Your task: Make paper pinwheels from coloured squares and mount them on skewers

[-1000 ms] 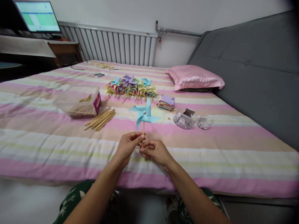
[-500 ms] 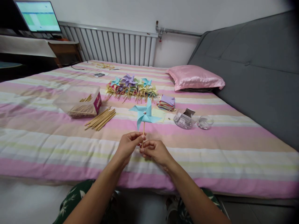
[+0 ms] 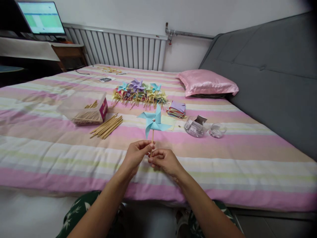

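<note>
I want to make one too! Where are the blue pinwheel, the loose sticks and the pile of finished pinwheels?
blue pinwheel [image 3: 153, 121]: head view, paper blades.
loose sticks [image 3: 107, 127]: head view, bundle's middle.
pile of finished pinwheels [image 3: 139, 91]: head view, heap's middle.

Two bare forearms without sleeves, watch or bracelet, ending in the left hand [image 3: 135, 154] and right hand [image 3: 164, 161] near frame centre, no rings visible. At the bottom edge, dark green trousers [image 3: 74, 211] printed with pale leaf shapes, seen lower left and again lower right beneath the arms.
</note>
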`<state>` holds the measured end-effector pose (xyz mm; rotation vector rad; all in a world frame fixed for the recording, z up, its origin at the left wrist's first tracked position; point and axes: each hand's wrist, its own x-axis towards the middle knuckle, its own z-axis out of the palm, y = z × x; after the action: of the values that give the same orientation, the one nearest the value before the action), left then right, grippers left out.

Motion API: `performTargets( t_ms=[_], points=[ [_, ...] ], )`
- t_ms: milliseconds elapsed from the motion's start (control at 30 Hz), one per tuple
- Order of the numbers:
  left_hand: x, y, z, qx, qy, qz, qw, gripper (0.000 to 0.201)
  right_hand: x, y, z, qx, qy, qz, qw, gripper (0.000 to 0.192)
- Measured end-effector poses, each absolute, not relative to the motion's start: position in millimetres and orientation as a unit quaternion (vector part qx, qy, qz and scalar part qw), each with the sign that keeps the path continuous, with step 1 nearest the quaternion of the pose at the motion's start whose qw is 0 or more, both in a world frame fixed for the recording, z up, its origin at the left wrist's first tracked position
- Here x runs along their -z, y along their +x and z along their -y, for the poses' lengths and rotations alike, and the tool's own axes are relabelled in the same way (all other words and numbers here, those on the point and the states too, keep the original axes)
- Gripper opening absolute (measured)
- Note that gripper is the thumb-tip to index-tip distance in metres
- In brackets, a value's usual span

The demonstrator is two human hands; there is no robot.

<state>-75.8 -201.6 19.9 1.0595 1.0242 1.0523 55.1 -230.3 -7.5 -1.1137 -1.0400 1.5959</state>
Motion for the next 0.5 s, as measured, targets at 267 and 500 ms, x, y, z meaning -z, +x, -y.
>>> performTargets(
  t_ms=[267,500],
  points=[
    [-20.3,-75.2,201.2,-0.457,0.458,-0.446,0.618,0.022,6.0,54.0,231.3,-0.647,-0.452,0.417,0.450,0.031],
    [-18.7,-75.8,201.0,-0.458,0.461,-0.443,0.618,0.022,6.6,54.5,231.4,-0.648,-0.456,0.414,0.448,0.031]
  ],
)
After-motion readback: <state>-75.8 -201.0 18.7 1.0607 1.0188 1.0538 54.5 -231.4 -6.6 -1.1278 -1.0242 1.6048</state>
